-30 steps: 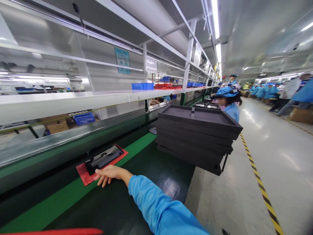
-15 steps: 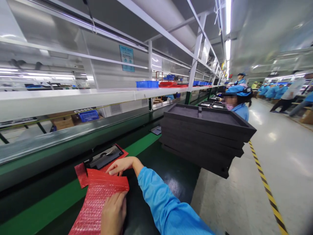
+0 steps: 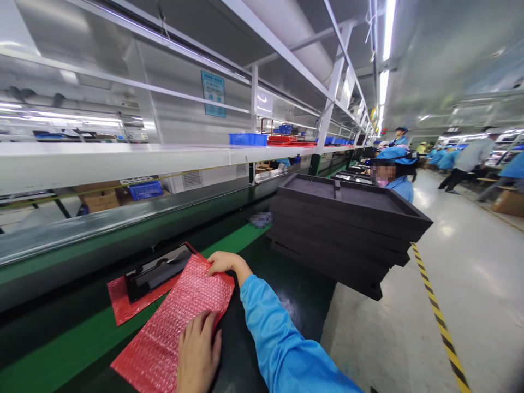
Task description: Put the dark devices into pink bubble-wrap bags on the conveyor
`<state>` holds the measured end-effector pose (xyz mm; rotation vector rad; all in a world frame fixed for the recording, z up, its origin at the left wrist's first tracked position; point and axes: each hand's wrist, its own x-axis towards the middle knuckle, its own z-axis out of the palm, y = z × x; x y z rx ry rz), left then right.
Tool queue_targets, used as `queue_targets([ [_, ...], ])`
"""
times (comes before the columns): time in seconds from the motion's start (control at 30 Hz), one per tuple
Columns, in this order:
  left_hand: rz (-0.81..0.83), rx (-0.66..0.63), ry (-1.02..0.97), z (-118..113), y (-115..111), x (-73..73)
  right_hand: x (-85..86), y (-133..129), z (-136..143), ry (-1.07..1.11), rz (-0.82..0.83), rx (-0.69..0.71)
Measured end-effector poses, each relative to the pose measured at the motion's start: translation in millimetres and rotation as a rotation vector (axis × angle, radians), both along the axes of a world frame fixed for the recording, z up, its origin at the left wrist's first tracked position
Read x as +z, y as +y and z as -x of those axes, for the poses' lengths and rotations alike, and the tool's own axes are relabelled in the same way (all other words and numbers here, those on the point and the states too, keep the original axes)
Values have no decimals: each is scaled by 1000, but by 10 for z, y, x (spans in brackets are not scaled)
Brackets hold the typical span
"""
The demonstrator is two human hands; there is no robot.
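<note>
On the green belt [image 3: 61, 349], left hand [image 3: 198, 355] flat, right hand [image 3: 223, 263] pinching red bubble bag [image 3: 172, 327].

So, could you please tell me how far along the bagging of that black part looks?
Done: the black part lies on a red sheet on the green belt. In hand: the left hand presses the near end of a red bubble bag, while the right hand holds its far edge beside the part. Left: the part is not inside the bag.
</note>
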<state>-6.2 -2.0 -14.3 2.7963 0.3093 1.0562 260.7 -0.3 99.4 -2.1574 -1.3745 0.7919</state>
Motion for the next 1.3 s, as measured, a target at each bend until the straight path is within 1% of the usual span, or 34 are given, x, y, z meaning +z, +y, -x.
queue_targets([
  [0.07,-24,87,53,19,-7,-26,-41,-41,-87,-6,13,-32],
  [0.13,-65,120,72,34,-7,-53,-83,-83,-173,-29,26,-77],
  [0.23,-95,134,108,41,10,-99,-145,-141,-283,-85,18,-143],
  [0.33,-74,118,145,30,28,-134,-217,-183,-358,-135,-2,-193],
  [0.4,-51,113,151,27,29,-138,-265,-200,-390,-157,-3,-216],
  [0.53,-50,167,204,56,28,-115,-325,-231,-428,-181,17,-265],
  [0.67,-56,245,350,92,51,-118,-310,-275,-454,-198,42,-339],
  [0.77,-40,271,416,92,53,-135,-284,-296,-457,-194,61,-389],
  [0.9,-44,264,417,82,41,-137,-269,-308,-436,-170,72,-447],
  [1.03,-39,245,400,85,48,-117,-259,-318,-411,-142,78,-476],
  [1.2,-29,264,398,103,41,-84,-256,-308,-393,-113,69,-480],
  [1.3,-27,278,410,109,30,-67,-281,-290,-391,-115,46,-517],
])
